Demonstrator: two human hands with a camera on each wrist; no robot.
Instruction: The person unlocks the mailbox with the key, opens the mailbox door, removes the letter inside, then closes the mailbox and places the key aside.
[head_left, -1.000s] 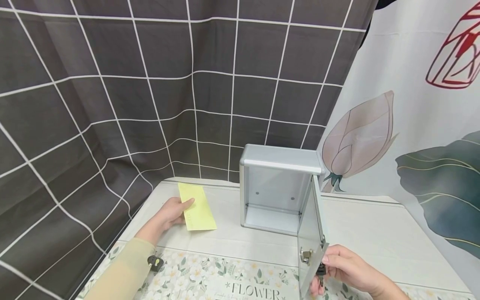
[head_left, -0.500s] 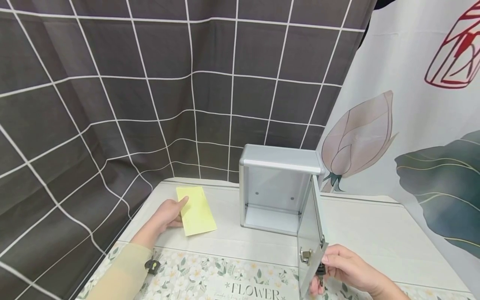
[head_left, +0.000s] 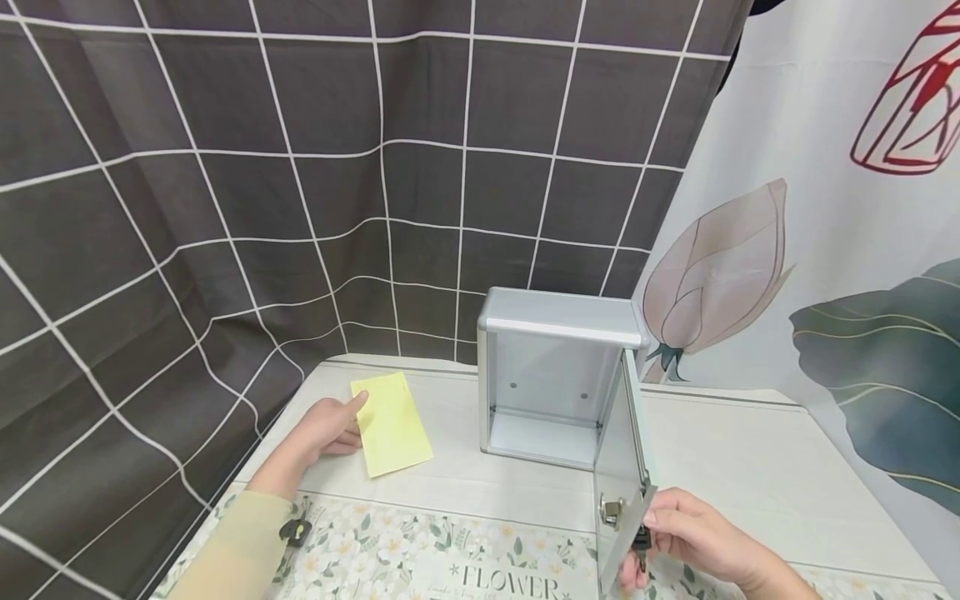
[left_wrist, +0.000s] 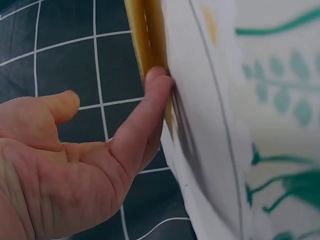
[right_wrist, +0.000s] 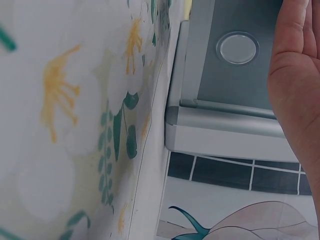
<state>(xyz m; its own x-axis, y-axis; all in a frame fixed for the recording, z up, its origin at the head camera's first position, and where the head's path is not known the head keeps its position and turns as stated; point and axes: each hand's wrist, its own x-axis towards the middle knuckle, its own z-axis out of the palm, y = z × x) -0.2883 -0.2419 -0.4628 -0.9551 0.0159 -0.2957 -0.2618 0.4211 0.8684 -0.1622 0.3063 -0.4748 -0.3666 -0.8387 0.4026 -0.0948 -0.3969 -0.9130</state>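
Note:
A yellow envelope [head_left: 393,425] lies on the table left of a silver lockable metal box [head_left: 558,321]. My left hand [head_left: 327,429] is at its left edge. In the left wrist view my left hand [left_wrist: 90,165] has its thumb raised apart from the envelope [left_wrist: 147,35], with fingertips at its edge against the tabletop. The box's hinged door [head_left: 622,467] stands wide, its lock [head_left: 611,511] on the inner side. My right hand [head_left: 701,537] grips the door's free edge, beside a hanging black-headed key [head_left: 642,540]. In the right wrist view only part of my right hand [right_wrist: 297,80] shows.
The table bears a white cover [head_left: 442,483] printed with flowers and the word FLOWER. A dark gridded curtain [head_left: 337,192] hangs behind and to the left. At the right hangs a white cloth [head_left: 810,108] with plant prints. A small dark item [head_left: 296,531] is at my left sleeve.
The envelope has settled flatter on the table, its near edge shifting toward me. My left hand has drawn back leftward, thumb sliding to the envelope's edge. My right hand and the door stay put.

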